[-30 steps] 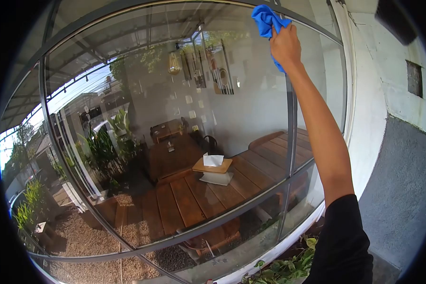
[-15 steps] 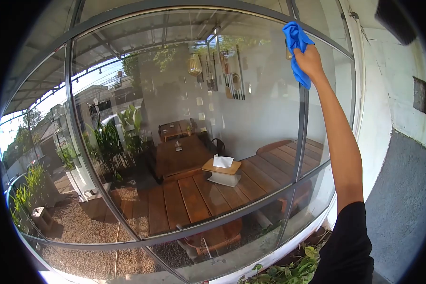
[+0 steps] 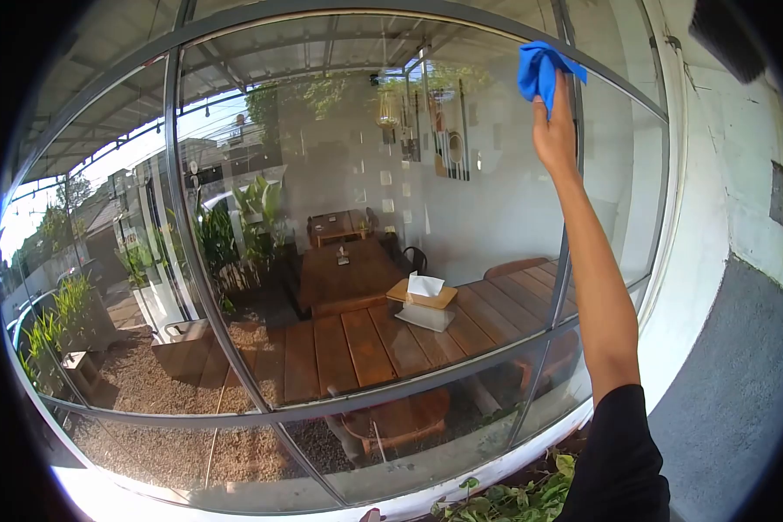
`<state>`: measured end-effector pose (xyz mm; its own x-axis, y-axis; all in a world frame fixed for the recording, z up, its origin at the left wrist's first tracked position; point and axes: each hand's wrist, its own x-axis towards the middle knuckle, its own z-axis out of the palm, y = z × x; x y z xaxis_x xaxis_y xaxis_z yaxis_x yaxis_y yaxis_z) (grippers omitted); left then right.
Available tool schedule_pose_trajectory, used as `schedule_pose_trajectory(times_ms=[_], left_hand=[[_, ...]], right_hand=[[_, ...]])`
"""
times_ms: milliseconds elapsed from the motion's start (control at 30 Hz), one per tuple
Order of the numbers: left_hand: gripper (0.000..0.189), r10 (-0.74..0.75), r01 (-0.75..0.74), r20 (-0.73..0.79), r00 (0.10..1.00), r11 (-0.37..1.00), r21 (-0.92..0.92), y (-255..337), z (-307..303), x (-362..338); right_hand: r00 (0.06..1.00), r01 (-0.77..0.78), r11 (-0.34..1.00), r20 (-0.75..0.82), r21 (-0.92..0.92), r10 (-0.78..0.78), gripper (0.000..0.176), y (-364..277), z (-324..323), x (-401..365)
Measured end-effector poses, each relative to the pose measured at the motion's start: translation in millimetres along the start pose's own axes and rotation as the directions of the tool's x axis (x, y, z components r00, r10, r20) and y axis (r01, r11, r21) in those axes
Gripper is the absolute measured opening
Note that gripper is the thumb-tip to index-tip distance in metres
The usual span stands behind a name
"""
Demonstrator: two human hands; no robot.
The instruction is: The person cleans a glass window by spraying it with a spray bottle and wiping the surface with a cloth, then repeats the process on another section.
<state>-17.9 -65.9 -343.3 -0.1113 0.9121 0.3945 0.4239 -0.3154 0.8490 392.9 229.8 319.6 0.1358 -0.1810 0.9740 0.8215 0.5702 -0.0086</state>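
Note:
My right hand (image 3: 555, 129) is raised at the upper right, its fingers closed on a blue cloth (image 3: 539, 74). The cloth lies against the large window pane (image 3: 322, 165) near its upper right corner, just under the curved top bar of the grey frame (image 3: 296, 14). Part of the cloth reaches over towards the upright bar beside it. Some fingertips are hidden by the folds. My left hand is out of view.
Behind the glass are a wooden counter (image 3: 339, 348), a tissue box (image 3: 422, 300) and a dark table (image 3: 352, 274). Green leaves (image 3: 531, 491) grow below the white sill. A pale wall (image 3: 713, 165) stands at the right.
My right hand and the cloth have shifted slightly left against the frame bar, and the cloth is more bunched. The whole view has turned a little, moving the window scene rightward.

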Motion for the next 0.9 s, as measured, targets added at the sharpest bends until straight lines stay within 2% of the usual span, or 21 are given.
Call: schedule_pose_trajectory(times_ms=[67, 100, 200, 233, 267, 400, 500, 567, 600, 667, 700, 767, 800, 867, 900], left_hand=[[0.047, 0.003, -0.003, -0.010, 1.000, 1.000, 0.023, 4, -4, -2], [0.047, 0.009, -0.008, -0.020, 1.000, 0.999, 0.044, 5, -6, -3], [0.049, -0.028, 0.026, -0.036, 0.999, 0.998, -0.053, -14, -6, -10], [0.050, -0.048, 0.042, -0.051, 0.998, 0.993, -0.114, -19, -6, -11], [0.049, -0.034, 0.032, -0.039, 0.999, 0.999, -0.042, -10, -11, -11], [0.048, -0.126, 0.124, -0.011, 0.992, 0.988, -0.089, -1, -24, -9], [0.049, -0.103, 0.098, -0.035, 0.994, 0.988, -0.124, 6, -28, -11], [0.049, -0.021, 0.021, -0.055, 0.998, 1.000, -0.004, 8, -31, -10], [0.049, -0.021, 0.021, -0.058, 0.998, 1.000, -0.006, 12, -31, -11], [0.047, -0.142, 0.129, -0.082, 0.986, 0.980, -0.149, 33, -34, -12], [0.047, -0.141, 0.128, -0.081, 0.987, 0.980, -0.149, 28, -35, -11], [0.046, 0.082, -0.077, -0.107, 0.991, 0.995, 0.056, 16, -34, -8], [0.046, 0.084, -0.078, -0.109, 0.991, 0.995, 0.055, 15, -33, -8], [0.046, -0.083, 0.070, -0.125, 0.989, 0.992, -0.104, 24, -36, -6], [0.046, -0.081, 0.068, -0.130, 0.988, 0.992, -0.105, 29, -39, -6]], right_hand=[[0.996, 0.086, 0.996, 0.008, 0.026, -0.086, 0.058, -34, 19, -5], [0.997, 0.082, 0.996, 0.008, 0.030, -0.082, 0.058, -54, 26, -7], [0.999, -0.003, 0.997, 0.047, 0.079, -0.001, 0.052, -114, 47, -15], [1.000, 0.031, 0.997, 0.002, 0.066, -0.031, 0.050, -131, 55, -17], [0.997, 0.064, 0.997, -0.043, 0.051, -0.062, 0.048, -146, 63, -20], [0.985, 0.149, 0.987, -0.095, 0.063, -0.143, 0.048, -198, 95, -27], [0.969, 0.221, 0.972, -0.136, 0.085, -0.208, 0.049, -236, 115, -34], [0.973, 0.219, 0.967, -0.101, 0.134, -0.206, 0.050, -262, 123, -40], [0.972, 0.223, 0.963, -0.109, 0.155, -0.207, 0.051, -275, 128, -44], [0.966, 0.252, 0.945, -0.108, 0.209, -0.234, 0.051, -302, 138, -52], [0.959, 0.280, 0.924, -0.110, 0.261, -0.259, 0.051, -316, 143, -56], [0.957, 0.290, 0.911, -0.093, 0.293, -0.275, 0.051, -344, 147, -66], [0.954, 0.299, 0.905, -0.079, 0.302, -0.289, 0.050, -357, 150, -69], [0.934, 0.357, 0.881, -0.107, 0.310, -0.341, 0.042, -380, 160, -74], [0.920, 0.391, 0.866, -0.106, 0.312, -0.377, 0.038, -387, 161, -73]])
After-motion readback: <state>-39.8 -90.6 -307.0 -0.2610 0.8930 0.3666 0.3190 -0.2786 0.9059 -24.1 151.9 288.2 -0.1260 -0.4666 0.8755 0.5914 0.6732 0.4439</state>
